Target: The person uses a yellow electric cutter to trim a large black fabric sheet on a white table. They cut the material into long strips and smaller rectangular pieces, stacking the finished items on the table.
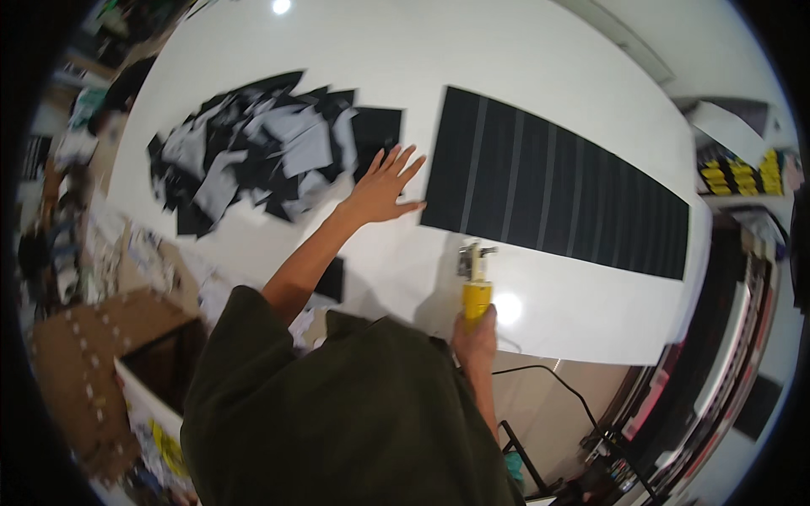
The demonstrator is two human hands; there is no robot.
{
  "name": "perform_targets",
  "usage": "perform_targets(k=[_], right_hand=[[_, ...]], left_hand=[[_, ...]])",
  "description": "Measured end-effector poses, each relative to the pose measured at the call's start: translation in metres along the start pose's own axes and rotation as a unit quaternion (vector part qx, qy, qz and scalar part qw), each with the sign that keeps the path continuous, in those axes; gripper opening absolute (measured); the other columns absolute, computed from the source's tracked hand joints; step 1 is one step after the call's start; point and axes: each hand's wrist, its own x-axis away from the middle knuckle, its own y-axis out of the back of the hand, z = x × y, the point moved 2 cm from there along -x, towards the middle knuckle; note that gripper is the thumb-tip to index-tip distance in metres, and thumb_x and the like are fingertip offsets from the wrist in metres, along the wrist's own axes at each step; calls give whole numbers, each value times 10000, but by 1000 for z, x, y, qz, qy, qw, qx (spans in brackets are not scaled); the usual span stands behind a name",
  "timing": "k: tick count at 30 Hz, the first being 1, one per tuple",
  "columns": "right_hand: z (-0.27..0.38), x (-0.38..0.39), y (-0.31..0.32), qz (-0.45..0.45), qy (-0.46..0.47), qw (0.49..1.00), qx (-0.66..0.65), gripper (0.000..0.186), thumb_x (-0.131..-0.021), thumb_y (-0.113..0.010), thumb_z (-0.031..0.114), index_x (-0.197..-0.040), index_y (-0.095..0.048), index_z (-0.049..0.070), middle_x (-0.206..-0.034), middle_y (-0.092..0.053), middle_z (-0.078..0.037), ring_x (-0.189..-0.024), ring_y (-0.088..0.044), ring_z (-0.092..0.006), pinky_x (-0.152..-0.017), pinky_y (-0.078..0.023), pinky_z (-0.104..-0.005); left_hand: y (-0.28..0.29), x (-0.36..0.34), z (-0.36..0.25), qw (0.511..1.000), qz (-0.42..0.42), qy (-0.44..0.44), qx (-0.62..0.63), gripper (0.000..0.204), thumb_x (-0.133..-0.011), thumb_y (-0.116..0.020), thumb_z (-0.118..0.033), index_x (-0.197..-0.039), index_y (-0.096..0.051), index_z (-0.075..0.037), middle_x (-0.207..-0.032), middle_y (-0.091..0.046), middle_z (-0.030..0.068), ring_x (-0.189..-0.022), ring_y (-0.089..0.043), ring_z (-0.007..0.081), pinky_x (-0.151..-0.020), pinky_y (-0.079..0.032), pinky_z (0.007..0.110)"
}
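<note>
I look down at a white table where a long black sheet, crossed by thin grey stripes, lies flat in front of me and to the right. My right hand is closed around the body of a yellow handheld tool, which looks like a powered cutter; its metal head points away from me and stands just short of the sheet's near edge, apart from it. My left hand is wide open and holds nothing: the fingers spread over a plain black piece at the right end of a loose heap of grey and black scraps, and the thumb reaches the sheet's left edge. I cannot tell whether that hand presses down or only hovers. To work well here, I judge that the sheet wants a flat, steady palm on it, well clear of the metal head, so that the thin material does not ruck or slide. The head should meet the edge squarely, with the grey stripes as a guide for the eye. The scraps are best kept off the sheet, and the black cable near my right forearm needs slack so it cannot tug.
</note>
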Motion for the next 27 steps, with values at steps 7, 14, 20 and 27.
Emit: perform_targets(k=[7,14,20,27], right_hand=[[6,8,-5,12,-54,997,-45,630,-940,-718,199,-1404,-388,-71,-1170,-632,-361,-1080,-636,-550,-898,-520,-544],[12,-3,2,24,-41,998,-43,619,-938,-721,174,-1398,-387,-72,-1178,-634,-360,-1078,-642,-543,-905,-518,-542],[26,-3,-6,16,-42,998,-37,626,-938,-722,178,-1403,-380,-64,-1149,-648,-359,-1059,-656,-538,-889,-528,-545],[19,-8,-9,27,-62,997,31,705,-917,-749,272,-1431,-380,-41,-1148,-652,-357,-1060,-653,-545,-890,-538,-558]], left_hand=[[30,177,45,865,394,203,237,349,-936,-734,-361,-1146,-634,-101,-1266,-628,147,-1063,-640,338,-864,-528,434],[17,185,74,987,-77,121,-67,624,-947,-710,-340,-1474,-510,-74,-1422,-542,166,-1216,-575,382,-1069,-448,493],[61,101,88,977,-152,131,-73,373,-945,-704,-264,-1255,-653,-64,-1230,-646,133,-1102,-614,330,-987,-475,504],[13,22,21,991,-124,15,51,520,-947,-728,-345,-1371,-612,-69,-1427,-572,128,-1293,-546,320,-1069,-433,504]])
